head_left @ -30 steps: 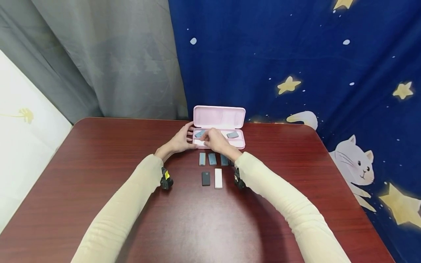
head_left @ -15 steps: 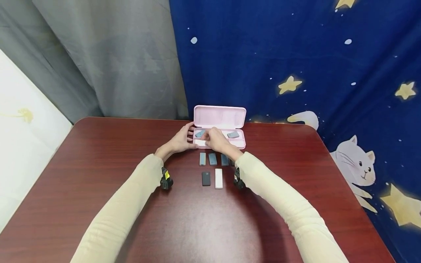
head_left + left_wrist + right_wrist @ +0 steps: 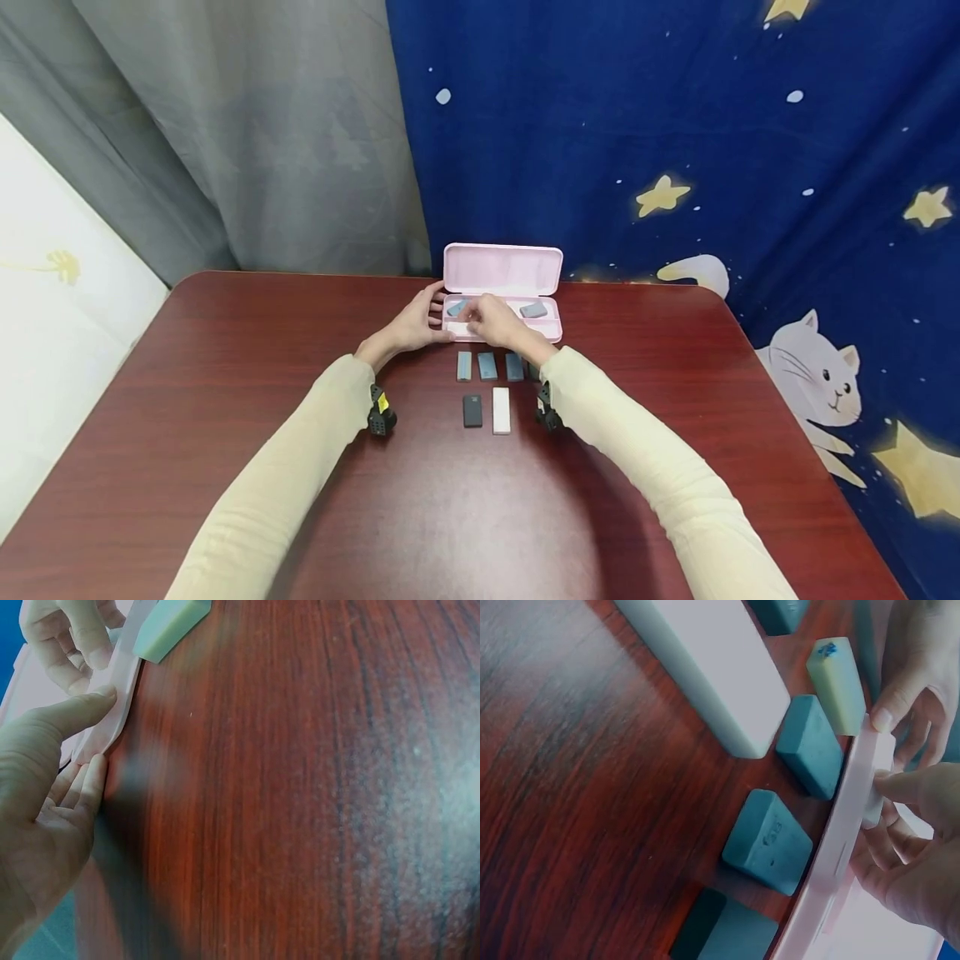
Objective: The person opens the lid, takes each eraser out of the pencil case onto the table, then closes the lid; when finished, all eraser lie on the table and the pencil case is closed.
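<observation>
A pink pencil case (image 3: 502,268) stands at the table's far edge with its lid raised. My left hand (image 3: 411,325) holds its left end, thumb on the front rim and fingers along the outer side. Over the front compartment, my right hand (image 3: 498,323) pinches a white eraser (image 3: 878,787) between thumb and fingers, at the left end. Behind it in the back compartment lie a blue eraser (image 3: 457,307) on the left and a grey-blue eraser (image 3: 533,311) on the right. My right hand hides the middle of the case.
Before the case runs a row of several blocky erasers, including a pale one (image 3: 838,688) and teal ones (image 3: 768,841). Nearer stand a dark block (image 3: 472,411) and a long white block (image 3: 501,411). Curtains (image 3: 637,125) hang behind the reddish-brown table (image 3: 262,358).
Both hands stay almost where they were, the right fingers still at the white eraser in the front compartment. The whole view shifts very slightly.
</observation>
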Motion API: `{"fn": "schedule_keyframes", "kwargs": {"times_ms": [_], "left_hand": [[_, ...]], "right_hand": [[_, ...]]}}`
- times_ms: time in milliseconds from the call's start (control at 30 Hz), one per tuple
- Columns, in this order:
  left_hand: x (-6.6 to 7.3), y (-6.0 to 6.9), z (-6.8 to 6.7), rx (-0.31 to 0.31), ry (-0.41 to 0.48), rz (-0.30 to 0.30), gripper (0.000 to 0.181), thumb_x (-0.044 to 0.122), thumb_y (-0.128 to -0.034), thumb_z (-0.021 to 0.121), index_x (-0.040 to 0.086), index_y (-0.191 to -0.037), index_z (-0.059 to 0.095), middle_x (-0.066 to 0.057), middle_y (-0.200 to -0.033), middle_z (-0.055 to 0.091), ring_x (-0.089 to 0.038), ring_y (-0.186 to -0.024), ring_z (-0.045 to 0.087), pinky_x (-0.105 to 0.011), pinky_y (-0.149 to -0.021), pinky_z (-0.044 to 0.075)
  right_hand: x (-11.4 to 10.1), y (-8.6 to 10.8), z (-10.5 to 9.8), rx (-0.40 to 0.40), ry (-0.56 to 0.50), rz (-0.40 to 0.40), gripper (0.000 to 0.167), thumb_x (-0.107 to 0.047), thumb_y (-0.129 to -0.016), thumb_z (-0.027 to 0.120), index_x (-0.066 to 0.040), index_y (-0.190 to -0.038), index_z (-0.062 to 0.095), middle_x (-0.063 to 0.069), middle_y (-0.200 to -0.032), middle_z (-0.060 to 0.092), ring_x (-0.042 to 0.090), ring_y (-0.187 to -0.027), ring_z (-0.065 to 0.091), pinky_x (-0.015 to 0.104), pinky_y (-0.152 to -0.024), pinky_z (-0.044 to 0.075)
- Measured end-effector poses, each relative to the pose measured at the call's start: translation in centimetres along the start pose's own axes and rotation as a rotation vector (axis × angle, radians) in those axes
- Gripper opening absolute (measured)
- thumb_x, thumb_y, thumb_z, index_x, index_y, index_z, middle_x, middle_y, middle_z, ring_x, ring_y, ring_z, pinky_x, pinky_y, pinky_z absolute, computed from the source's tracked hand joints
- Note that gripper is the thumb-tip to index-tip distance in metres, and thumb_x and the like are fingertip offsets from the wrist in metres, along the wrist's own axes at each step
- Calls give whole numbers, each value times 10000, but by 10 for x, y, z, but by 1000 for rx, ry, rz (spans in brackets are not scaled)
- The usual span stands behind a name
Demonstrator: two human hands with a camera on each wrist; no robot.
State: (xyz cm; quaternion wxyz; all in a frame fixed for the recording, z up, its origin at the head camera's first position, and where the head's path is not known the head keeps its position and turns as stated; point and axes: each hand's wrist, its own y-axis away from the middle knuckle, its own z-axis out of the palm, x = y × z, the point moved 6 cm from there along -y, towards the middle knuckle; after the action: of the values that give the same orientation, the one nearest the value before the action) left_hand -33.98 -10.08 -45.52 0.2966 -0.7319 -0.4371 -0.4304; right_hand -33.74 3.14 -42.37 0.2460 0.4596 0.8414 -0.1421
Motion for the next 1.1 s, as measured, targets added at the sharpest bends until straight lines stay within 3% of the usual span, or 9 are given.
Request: {"fn": "schedule_keyframes", "kwargs": {"times_ms": [200, 467, 567, 667, 800, 900, 1100], "left_hand": [[1, 0, 0, 14, 2, -14, 982, -50, -768, 765, -5, -1514, 128, -249, -1383, 334, -365, -1234, 419, -444, -986, 448], [6, -3, 1, 17, -7, 6, 971, -43, -774, 759, -19, -1511, 126, -255, -1398, 324, -369, -1243, 408, -445, -1003, 433], [6, -3, 1, 23, -12, 17, 961, -43, -776, 758, -28, -1507, 135, -259, -1391, 324, -373, -1234, 411, -443, -997, 439], [16, 2, 1, 13, 7, 28, 946, -67, -776, 745, -66, -1496, 132, -305, -1381, 312, -424, -1229, 400, -481, -993, 433], [13, 3, 2, 12, 8, 25, 964, -81, -770, 743, -54, -1503, 117, -312, -1381, 311, -434, -1229, 402, -496, -992, 430], [2, 0, 3, 18, -20, 18, 981, -59, -774, 753, -13, -1517, 114, -271, -1386, 324, -387, -1228, 418, -461, -991, 441], [4, 1, 2, 16, -20, 22, 979, -78, -760, 754, -26, -1512, 128, -281, -1372, 328, -391, -1206, 425, -464, -986, 446]], "right_hand": [[6, 2, -5, 24, -54, 21, 166, 42, -888, 589, 12, -1020, 685, 131, -974, 643, 232, -900, 596, 313, -809, 491], [22, 9, -23, 172, -251, 111, 211, 31, -910, 582, 3, -1113, 632, 148, -976, 644, 259, -882, 622, 309, -747, 505], [27, 13, -24, 176, -300, 108, 274, 51, -898, 582, -9, -1165, 602, 145, -944, 622, 234, -845, 601, 264, -683, 505], [29, 18, -23, 168, -360, 92, 382, 81, -891, 573, -23, -1258, 552, 143, -921, 579, 205, -752, 571, 235, -606, 515], [30, 25, -23, 164, -417, 96, 437, 96, -886, 571, -35, -1302, 542, 147, -945, 551, 194, -685, 549, 209, -544, 490], [32, 28, -22, 165, -444, 132, 390, 86, -886, 582, -24, -1260, 574, 144, -1009, 556, 199, -705, 567, 206, -531, 475], [31, 37, -17, 145, -595, 193, 346, 71, -892, 585, 28, -1235, 589, 164, -1065, 536, 211, -776, 594, 340, -570, 584]]}}
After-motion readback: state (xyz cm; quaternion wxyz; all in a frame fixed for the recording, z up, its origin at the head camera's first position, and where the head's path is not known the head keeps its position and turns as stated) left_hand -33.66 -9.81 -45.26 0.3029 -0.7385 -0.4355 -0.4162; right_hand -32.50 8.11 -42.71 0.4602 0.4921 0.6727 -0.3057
